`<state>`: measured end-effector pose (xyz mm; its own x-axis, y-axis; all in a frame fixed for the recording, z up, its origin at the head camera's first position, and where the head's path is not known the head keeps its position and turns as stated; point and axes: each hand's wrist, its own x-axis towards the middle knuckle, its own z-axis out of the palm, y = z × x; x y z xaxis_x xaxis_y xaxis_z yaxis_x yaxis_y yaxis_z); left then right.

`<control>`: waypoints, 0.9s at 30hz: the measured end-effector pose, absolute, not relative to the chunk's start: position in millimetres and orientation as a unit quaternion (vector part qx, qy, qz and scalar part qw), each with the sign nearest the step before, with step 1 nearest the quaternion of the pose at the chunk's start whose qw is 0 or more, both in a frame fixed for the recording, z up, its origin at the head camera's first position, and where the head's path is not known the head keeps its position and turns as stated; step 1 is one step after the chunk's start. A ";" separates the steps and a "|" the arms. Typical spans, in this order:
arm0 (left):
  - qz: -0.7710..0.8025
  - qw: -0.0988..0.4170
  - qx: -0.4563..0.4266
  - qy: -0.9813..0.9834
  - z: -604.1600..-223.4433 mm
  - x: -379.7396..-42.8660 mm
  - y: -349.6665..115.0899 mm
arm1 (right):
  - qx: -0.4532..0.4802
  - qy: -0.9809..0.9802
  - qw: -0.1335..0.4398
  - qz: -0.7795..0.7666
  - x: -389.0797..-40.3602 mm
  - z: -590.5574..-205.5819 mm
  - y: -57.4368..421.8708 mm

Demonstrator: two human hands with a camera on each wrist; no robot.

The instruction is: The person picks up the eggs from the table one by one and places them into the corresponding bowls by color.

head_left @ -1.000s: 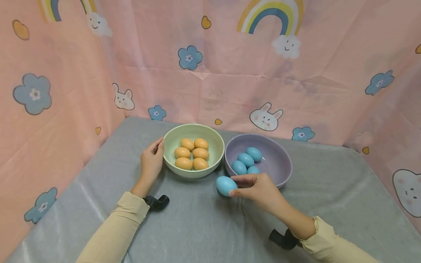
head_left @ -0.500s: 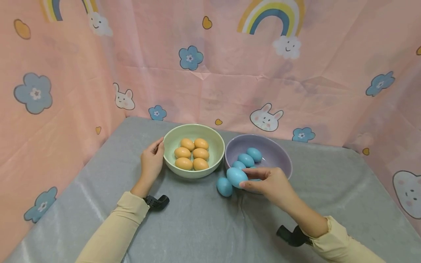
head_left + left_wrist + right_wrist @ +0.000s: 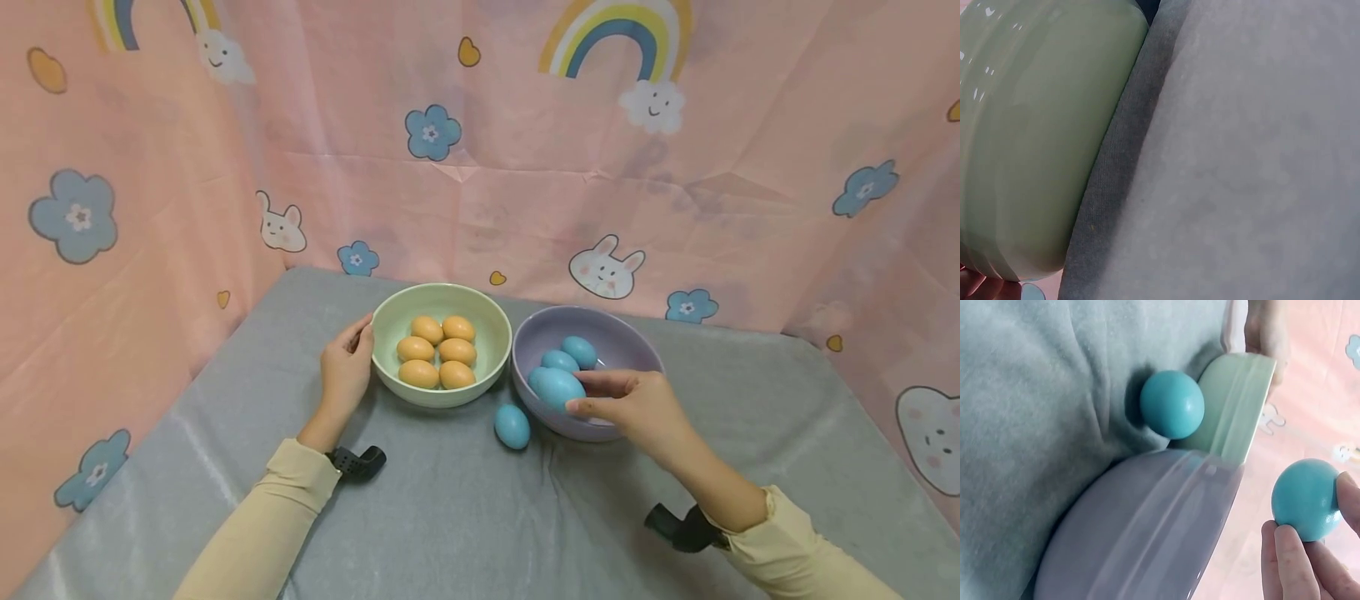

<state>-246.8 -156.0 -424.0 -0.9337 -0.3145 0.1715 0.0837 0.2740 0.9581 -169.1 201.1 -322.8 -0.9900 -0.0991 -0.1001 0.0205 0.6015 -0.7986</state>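
My right hand [image 3: 648, 408] pinches a blue toy egg [image 3: 559, 390] between thumb and fingertips, over the near-left part of the purple bowl [image 3: 641, 350]. In the right wrist view the held egg [image 3: 1307, 499] stands out above the bowl's rim. Other blue eggs [image 3: 579, 351] lie inside, partly hidden by the held one and the hand. My left hand [image 3: 347, 367] holds the left side of the green bowl [image 3: 487, 367], fingers at its rim. Several orange eggs [image 3: 417, 373] lie in that bowl. One blue egg [image 3: 512, 427] rests on the cloth in front, near the gap between the bowls.
A grey cloth [image 3: 450, 517] covers the table. Pink printed fabric [image 3: 487, 200] hangs behind and at both sides. The two bowls stand side by side, close together. Black devices [image 3: 358, 462] are strapped at both wrists.
My right hand has lifted a blue egg and moved right, up to the purple bowl. The blue egg on the cloth, hidden behind the held one at first, now shows. My left hand stays put.
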 end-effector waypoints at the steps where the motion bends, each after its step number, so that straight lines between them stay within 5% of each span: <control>1: -0.597 0.166 0.075 -0.781 -424.3 -246.8 -156.2 | -0.020 0.893 0.068 -0.445 -169.9 -322.5 202.2; 27: -0.596 0.167 0.076 -0.782 -424.3 -246.5 -156.4 | 0.013 0.902 0.059 -0.427 -191.8 -332.0 224.9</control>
<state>-246.5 -156.4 -424.3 -0.9329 -0.3171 0.1707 0.0802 0.2789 0.9570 -191.8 224.9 -332.0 -0.9928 -0.0268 -0.1170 0.0736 0.6345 -0.7694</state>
